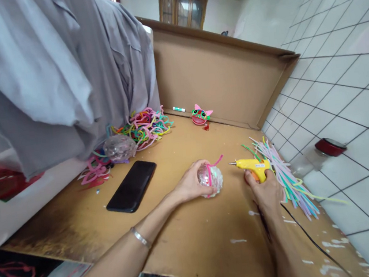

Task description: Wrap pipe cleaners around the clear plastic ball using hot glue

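Observation:
My left hand (192,183) is closed around a clear, shiny ball (216,182) at the middle of the table. A pink pipe cleaner (209,175) runs over the ball, and its loose end sticks up at the top right. To the right, my right hand (266,189) grips a yellow hot glue gun (252,164), fingers round its handle by the orange trigger. The metal nozzle points left toward the ball, with a gap between them. From the handle side a black cord (311,237) trails to the table's front right.
Pipe cleaners (291,179) lie in a bundle by the tiled wall, near a red-lidded jar (330,147). A black phone (132,186) lies left of the ball. Behind it are a clear crinkled ball (120,147) and tangled pipe cleaners (148,127). A pink-eared figure (201,115) and marker (179,109) sit by the cardboard.

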